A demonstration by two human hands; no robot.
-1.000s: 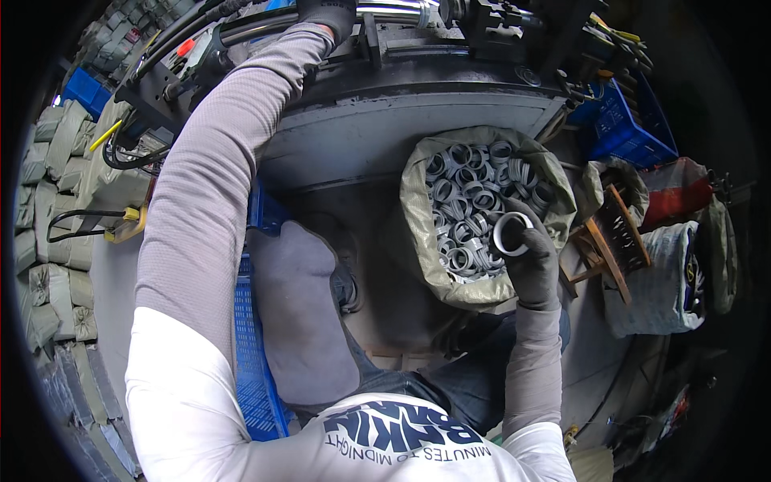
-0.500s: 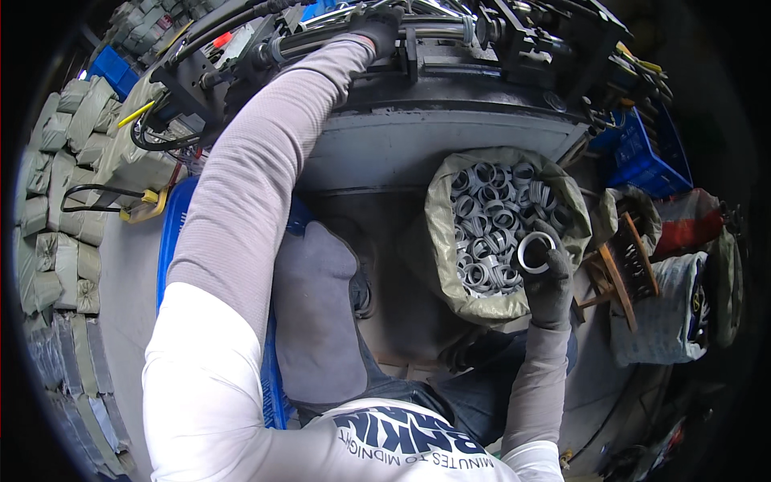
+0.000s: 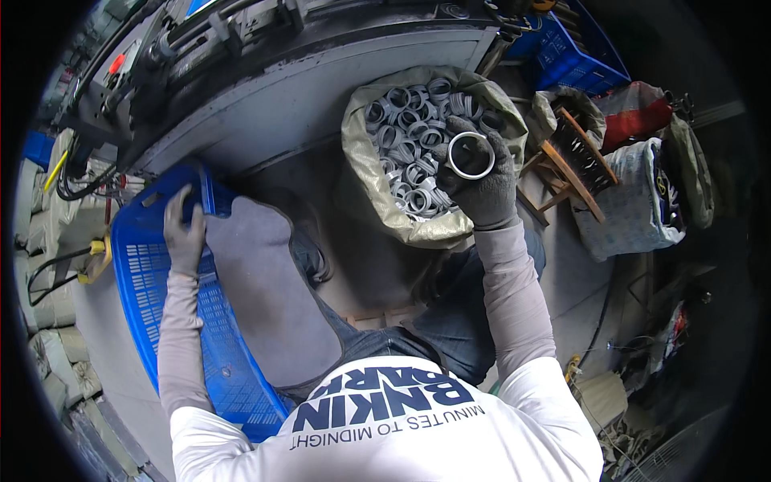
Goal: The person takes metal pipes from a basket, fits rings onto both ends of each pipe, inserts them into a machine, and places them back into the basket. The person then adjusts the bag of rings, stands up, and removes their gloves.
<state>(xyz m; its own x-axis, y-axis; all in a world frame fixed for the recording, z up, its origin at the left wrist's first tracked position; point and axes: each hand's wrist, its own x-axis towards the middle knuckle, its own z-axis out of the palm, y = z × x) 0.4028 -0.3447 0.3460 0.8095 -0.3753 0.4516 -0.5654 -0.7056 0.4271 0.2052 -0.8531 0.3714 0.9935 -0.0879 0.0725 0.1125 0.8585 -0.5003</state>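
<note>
One round pale-grey ring (image 3: 472,176) sits over the olive woven sack (image 3: 363,178), the grey-gloved right hand (image 3: 490,186) gripping its rim so the opening shows; the gloved left hand (image 3: 185,229) hangs open above the blue plastic basket (image 3: 140,269).

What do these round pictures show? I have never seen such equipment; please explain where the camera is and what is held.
There is no robot here: a person works with two gloved hands. Every picture comes from a wide fisheye camera on the person's head, looking down, so straight edges bend. The right hand holds a pale ring near an open sack full of similar rings. The left hand, fingers apart, is at a blue basket and appears empty; whether it touches the basket is unclear. At the upper left stands a dark machine with a pale side panel.
</note>
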